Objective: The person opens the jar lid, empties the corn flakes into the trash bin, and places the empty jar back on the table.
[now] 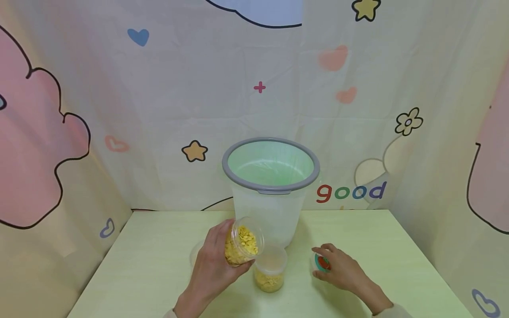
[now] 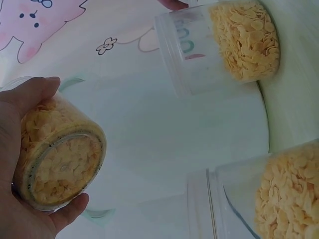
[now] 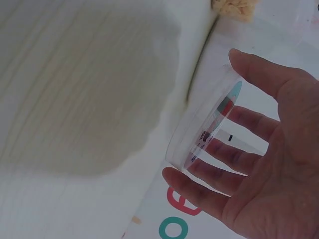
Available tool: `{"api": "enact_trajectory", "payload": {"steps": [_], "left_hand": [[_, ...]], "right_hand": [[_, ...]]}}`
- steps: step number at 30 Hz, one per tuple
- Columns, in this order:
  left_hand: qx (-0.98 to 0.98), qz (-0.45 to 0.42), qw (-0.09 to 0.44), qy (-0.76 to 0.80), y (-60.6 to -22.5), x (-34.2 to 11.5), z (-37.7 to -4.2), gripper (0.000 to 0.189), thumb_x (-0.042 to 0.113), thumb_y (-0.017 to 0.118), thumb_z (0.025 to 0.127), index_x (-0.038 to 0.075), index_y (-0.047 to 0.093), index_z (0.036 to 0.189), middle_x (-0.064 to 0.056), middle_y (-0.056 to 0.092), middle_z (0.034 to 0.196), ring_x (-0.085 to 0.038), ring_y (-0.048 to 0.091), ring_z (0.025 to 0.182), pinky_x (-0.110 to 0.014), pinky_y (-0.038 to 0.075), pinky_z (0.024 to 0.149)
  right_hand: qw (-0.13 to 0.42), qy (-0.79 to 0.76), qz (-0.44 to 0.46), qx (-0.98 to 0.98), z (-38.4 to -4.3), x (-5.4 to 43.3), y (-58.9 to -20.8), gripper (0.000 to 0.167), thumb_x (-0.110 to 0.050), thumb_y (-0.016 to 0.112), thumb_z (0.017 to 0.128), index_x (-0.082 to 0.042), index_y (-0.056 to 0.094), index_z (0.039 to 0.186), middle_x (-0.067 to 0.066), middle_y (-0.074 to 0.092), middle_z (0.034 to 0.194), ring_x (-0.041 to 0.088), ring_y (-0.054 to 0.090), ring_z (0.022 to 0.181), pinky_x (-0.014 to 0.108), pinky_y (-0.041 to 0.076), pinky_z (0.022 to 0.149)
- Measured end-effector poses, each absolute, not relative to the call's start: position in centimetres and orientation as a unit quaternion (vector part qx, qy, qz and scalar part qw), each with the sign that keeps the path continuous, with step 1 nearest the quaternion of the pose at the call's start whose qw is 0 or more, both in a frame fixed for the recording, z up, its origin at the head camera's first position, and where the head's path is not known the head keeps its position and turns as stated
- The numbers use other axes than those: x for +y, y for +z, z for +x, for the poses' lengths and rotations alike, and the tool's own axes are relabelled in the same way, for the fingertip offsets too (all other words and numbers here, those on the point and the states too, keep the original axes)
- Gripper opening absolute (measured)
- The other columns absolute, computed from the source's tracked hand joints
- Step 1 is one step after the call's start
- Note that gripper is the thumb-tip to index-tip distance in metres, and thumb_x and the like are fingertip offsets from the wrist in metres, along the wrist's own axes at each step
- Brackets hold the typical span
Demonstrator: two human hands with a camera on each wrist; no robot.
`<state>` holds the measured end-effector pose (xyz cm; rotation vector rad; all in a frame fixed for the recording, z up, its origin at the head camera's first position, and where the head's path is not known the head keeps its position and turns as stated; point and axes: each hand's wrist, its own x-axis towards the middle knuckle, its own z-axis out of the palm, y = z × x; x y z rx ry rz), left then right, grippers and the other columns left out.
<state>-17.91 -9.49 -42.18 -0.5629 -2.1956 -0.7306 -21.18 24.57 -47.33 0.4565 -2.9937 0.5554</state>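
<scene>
My left hand (image 1: 210, 267) grips a clear plastic jar (image 1: 238, 251) of yellow flakes, like cornflakes. This jar is tilted, its uncovered mouth facing up and right, and its base (image 2: 65, 169) shows in the left wrist view. In my right hand (image 1: 342, 269), thumb and fingertips hold a clear round lid (image 3: 204, 124) by its edge, above the table. A teal and red label marks the lid. Between the hands stands a partly filled, lidded jar (image 1: 269, 276) of flakes. Mostly hidden behind my left hand is another jar (image 1: 195, 252); its flakes (image 2: 294, 194) appear in the left wrist view.
A tall white bucket (image 1: 262, 212) with a grey rim stands at the back middle of the pale wooden table (image 1: 159, 247), right behind the jars. A printed cloth (image 1: 167, 97) with hearts, stars and "good" lettering closes off the back and both sides.
</scene>
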Motion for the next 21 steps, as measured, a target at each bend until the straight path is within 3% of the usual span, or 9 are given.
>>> {"api": "enact_trajectory", "payload": {"steps": [21], "left_hand": [[-0.856,-0.212,0.377,-0.282,-42.1,-10.0,-17.9,0.103,0.036,0.097,0.051,0.011,0.048,0.138,-0.005,0.057,0.126,-0.019,0.06,0.11,-0.04,0.059,0.078]], "right_hand": [[-0.023,0.165,0.134,-0.977,-22.3,24.9,-49.7,0.066,-0.035,0.085,0.073,-0.015,0.062,0.131,0.011,0.058,0.128,0.032,0.059,0.107,0.05,0.056,0.069]]}}
